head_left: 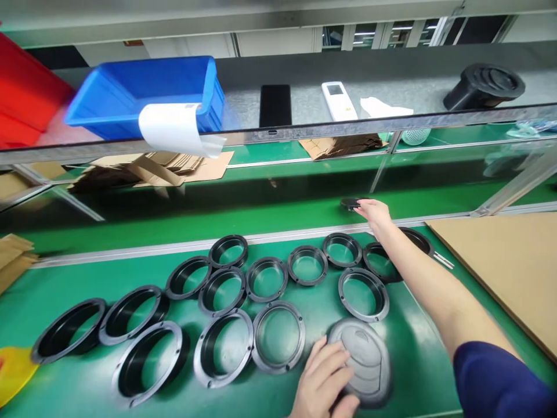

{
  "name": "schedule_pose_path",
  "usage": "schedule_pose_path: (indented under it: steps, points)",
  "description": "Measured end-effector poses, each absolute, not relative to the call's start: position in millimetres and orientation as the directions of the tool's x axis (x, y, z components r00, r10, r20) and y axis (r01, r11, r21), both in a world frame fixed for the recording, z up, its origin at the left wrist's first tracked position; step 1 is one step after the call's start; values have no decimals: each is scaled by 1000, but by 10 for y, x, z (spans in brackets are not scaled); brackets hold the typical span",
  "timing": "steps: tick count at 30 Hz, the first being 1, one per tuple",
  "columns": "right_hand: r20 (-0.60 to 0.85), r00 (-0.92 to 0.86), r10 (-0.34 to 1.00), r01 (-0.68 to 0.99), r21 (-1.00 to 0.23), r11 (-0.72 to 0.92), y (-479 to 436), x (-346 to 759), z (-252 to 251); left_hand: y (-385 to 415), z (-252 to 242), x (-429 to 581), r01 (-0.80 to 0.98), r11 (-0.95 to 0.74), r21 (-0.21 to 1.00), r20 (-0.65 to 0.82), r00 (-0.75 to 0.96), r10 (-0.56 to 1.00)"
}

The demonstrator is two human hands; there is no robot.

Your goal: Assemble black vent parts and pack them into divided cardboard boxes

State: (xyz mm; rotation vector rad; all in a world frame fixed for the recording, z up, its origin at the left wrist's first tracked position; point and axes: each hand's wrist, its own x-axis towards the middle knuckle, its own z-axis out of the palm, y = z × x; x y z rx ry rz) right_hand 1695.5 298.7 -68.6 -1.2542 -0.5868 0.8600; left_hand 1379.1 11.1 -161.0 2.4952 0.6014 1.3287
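Near the bottom edge, my left hand (322,380) rests with spread fingers against the left side of a round black air vent (363,363) with a louvred face. It touches the vent without visibly gripping it. My right arm reaches far forward, and the fingers of my right hand (375,212) pinch a small dark round piece (349,204) above the green strip behind the bench. Its exact kind is too small to tell. Several black flanged rings (278,337) lie on the green bench top, and one ring (364,294) sits just behind the vent.
A grey shelf above carries a blue bin (148,87), a phone (275,105), a white remote (339,101) and another black vent (485,87). Flattened cardboard (169,167) lies behind. A cardboard sheet (505,261) covers the right side. Something yellow (15,374) is at left.
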Motion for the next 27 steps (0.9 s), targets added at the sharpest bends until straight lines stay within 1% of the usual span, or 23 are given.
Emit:
schedule_pose_path:
  steps: [2,4,5,6,7,8,9,10,12,13,14,15,17,18,19,20,22,25,27]
  points:
    - [-3,461,887,-256,-958,130,2509,16735,-588,35,-1493,13808,224,-824,521,708,426,564]
    - [88,315,945,-260,-949,175,1864,16481,-522,-31,-1369,13855,167,-702,692,640,307,704]
    - [110,252,961,-252,-952,175,1514,16348,-507,-47,-1294,13890,76,-605,792,576,232,784]
    - [112,202,973,-240,-957,160,1167,16213,-508,-47,-1207,13929,-69,-481,874,486,156,860]
    - [102,163,981,-230,-963,139,839,16080,-523,-31,-1110,13968,-255,-331,908,365,97,926]
    - [89,120,989,-222,-968,114,540,15954,-553,0,-1007,14000,-448,-168,878,228,84,970]
    - [77,69,995,-213,-973,90,281,15840,-595,39,-903,14020,-607,-16,795,97,101,990]
    - [63,7,998,-199,-978,63,64,15744,-643,80,-806,14027,-706,121,698,-17,152,988]
    - [57,-102,993,-107,-993,46,-233,15616,-740,133,-653,13999,-786,311,534,-188,249,950]
    - [87,-113,990,-14,-996,85,-318,15587,-777,135,-602,13973,-792,371,485,-245,284,927]
    - [149,-88,985,109,-981,158,-368,15581,-800,119,-568,13945,-791,409,455,-285,306,908]
    - [242,-41,970,255,-936,244,-389,15591,-810,86,-550,13921,-787,435,438,-310,322,894]
    - [436,5,900,521,-769,370,-378,15640,-798,-12,-550,13895,-772,468,430,-325,351,878]
    - [494,-18,869,601,-689,404,-359,15667,-786,-66,-561,13895,-765,474,435,-321,360,876]
    - [518,-59,854,644,-634,429,-337,15688,-778,-119,-574,13901,-757,479,444,-313,370,875]
    - [517,-98,850,661,-605,444,-317,15702,-776,-166,-587,13911,-747,481,459,-303,377,875]
    - [488,-133,863,659,-607,444,-287,15704,-797,-237,-605,13937,-719,473,509,-279,382,881]
    - [428,-116,896,603,-686,406,-273,15680,-845,-279,-605,13969,-674,461,577,-262,382,886]
    - [401,-106,910,539,-746,391,-276,15677,-849,-273,-592,13985,-667,471,577,-265,393,881]
